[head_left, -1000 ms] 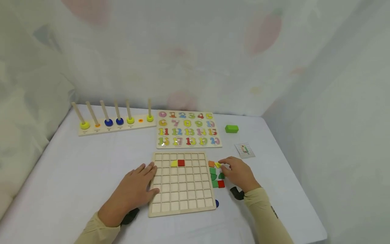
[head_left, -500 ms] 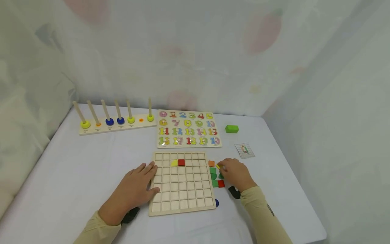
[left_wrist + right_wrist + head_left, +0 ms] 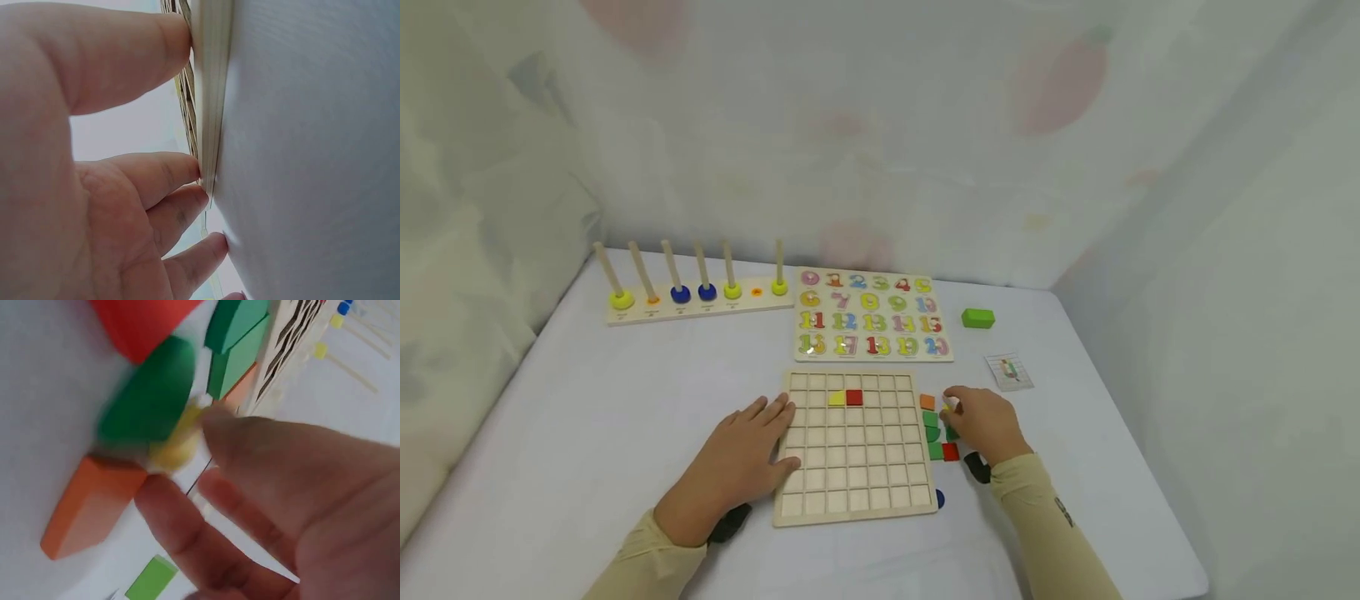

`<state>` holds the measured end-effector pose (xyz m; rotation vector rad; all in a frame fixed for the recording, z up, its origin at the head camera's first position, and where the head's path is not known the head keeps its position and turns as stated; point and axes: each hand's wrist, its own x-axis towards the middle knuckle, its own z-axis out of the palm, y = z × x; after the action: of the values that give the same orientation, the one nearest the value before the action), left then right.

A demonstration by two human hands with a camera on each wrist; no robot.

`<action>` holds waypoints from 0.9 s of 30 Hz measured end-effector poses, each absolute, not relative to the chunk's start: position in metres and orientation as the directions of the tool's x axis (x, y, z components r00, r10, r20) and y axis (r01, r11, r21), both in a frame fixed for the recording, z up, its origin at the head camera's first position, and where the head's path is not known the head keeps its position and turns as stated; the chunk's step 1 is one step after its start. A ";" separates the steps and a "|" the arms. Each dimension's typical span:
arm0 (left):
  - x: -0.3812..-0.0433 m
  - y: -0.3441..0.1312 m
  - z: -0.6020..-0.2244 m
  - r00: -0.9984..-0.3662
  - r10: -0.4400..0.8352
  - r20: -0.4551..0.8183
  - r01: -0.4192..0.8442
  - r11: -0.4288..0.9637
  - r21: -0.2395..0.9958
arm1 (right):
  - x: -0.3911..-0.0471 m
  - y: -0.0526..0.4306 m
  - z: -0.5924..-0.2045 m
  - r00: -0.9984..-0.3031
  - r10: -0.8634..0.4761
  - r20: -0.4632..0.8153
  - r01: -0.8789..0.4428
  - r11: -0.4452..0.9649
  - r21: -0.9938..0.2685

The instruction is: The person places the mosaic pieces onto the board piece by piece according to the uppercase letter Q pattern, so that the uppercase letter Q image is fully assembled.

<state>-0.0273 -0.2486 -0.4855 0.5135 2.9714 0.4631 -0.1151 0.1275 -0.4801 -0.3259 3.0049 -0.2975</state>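
A wooden grid board (image 3: 857,458) lies on the white table, with a yellow tile (image 3: 837,399) and a red tile (image 3: 854,397) in its upper cells. My left hand (image 3: 733,467) rests along the board's left edge, fingers spread and thumb on the rim. Right of the board, my right hand (image 3: 988,423) pinches a small yellow piece (image 3: 178,444) between thumb and forefinger; it looks blurred in the right wrist view. Close by lie an orange tile (image 3: 928,402), green tiles (image 3: 931,419), a rounded dark green piece (image 3: 150,394) and another red tile (image 3: 951,452).
A blue piece (image 3: 940,498) sits at the board's lower right edge. Behind the board lies a number puzzle (image 3: 874,354); a peg stand (image 3: 700,312) with rings is at back left. A green block (image 3: 978,318) and a picture card (image 3: 1009,372) are at right.
My right hand has brought its thumb and forefinger together on the yellow piece beside the orange tile. The left hand stays on the board's edge. The head view has shifted slightly.
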 end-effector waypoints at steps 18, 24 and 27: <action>-0.030 -0.247 -0.484 -0.939 0.332 -0.094 0.286 0.901 0.326 | -0.118 0.101 -0.470 -0.942 -0.334 -0.024 -0.317 0.914 -0.255; -0.027 -0.250 -0.486 -0.942 0.324 -0.085 0.283 0.906 0.314 | -0.128 0.049 -0.469 -0.832 -0.553 0.030 -0.538 0.793 -0.286; -0.027 -0.248 -0.486 -0.941 0.331 -0.075 0.295 0.907 0.302 | -0.133 0.035 -0.471 -0.817 -0.576 0.008 -0.558 0.787 -0.262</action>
<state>-0.0268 -0.2479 -0.4862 0.4851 2.9453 0.4371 -0.1334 0.0353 -0.4706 -0.9220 2.9017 -0.3905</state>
